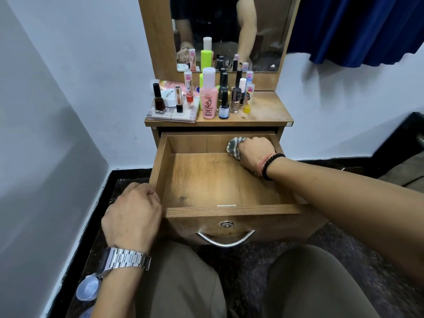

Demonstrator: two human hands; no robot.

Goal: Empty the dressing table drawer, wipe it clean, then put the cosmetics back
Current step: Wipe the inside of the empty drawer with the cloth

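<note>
The drawer (213,180) is wood-grain board with a smooth, softly sheened floor that catches a pale glare. Its handle (226,239) at 6 o'clock is curved polished metal, below a small shiny metal lock (226,224). At 2 o'clock in the drawer, a soft striped cloth (234,146) is bunched under the right hand (255,154). The desk (263,109) top is matt, slightly scuffed wood grain. On it stand glossy plastic and glass bottles (208,97). The left wrist's watch band (125,259) is brushed metal links; the right wrist's bracelet (271,165) is matt dark beads.
</note>
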